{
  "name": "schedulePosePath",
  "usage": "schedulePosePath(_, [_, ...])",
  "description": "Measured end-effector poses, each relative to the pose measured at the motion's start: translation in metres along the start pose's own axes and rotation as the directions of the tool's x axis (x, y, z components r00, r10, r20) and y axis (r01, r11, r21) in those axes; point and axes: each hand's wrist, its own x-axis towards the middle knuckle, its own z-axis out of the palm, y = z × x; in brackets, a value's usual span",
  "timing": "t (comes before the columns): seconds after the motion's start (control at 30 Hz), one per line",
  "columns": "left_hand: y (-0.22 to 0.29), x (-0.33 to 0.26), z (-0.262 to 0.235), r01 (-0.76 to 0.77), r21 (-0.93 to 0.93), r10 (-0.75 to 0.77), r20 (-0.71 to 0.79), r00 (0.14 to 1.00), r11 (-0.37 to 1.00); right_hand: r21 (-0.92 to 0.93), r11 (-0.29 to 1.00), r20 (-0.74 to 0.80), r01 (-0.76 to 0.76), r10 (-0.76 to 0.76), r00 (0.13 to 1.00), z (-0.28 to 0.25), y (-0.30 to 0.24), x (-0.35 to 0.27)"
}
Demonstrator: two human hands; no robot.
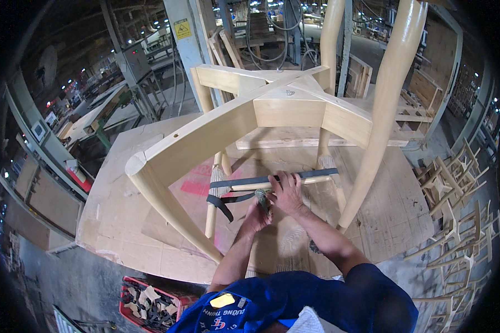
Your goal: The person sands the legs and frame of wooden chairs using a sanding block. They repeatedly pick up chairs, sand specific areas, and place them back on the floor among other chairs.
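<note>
A pale wooden chair frame (pixel 205 130) stands on the cardboard-covered worktable, its cross-shaped rails above my hands. Lower down, a dark strap (pixel 244 180) stretches between two legs, over corrugated cardboard pads (pixel 219 176). A loose strap end (pixel 222 208) curls down at the left. My left hand (pixel 255 217) is closed around a greenish metal strap buckle (pixel 261 198), just under the taut strap. My right hand (pixel 286 193) is closed over the strap beside the buckle, fingertips bent across its upper edge. Its thumb side is close to the buckle, and the palm is hidden.
Cardboard (pixel 122 216) covers the worktable. A red crate (pixel 150 305) of scraps sits on the floor at the lower left. Several wooden chair frames (pixel 455 233) are stacked at the right. Behind the table rises a pale post (pixel 183 55) with a yellow warning sign.
</note>
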Motion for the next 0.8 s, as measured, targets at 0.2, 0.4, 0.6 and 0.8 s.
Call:
schedulePosePath(0.2, [0.003, -0.006, -0.009, 0.082, 0.078, -0.094, 0.173, 0.98, 0.994, -0.061, 0.998, 0.138, -0.018, 0.026, 0.99, -0.016, -0.004, 0.016])
schedulePosePath(0.4, [0.002, -0.003, -0.01, 0.107, 0.04, -0.112, 0.15, 0.982, 0.993, -0.047, 0.998, 0.128, -0.043, 0.049, 0.991, -0.004, -0.003, 0.012])
schedulePosePath(0.6, [0.006, 0.0, -0.027, -0.075, 0.349, 0.14, -0.163, 0.977, 0.934, -0.071, 0.997, 0.12, -0.023, 0.032, 0.992, -0.002, -0.008, 0.008])
schedulePosePath(0.8, [0.01, 0.0, -0.019, -0.143, 0.503, 0.362, -0.369, 0.856, 0.852, 0.015, 1.0, 0.045, 0.012, -0.013, 0.999, 0.0, -0.008, 0.01])
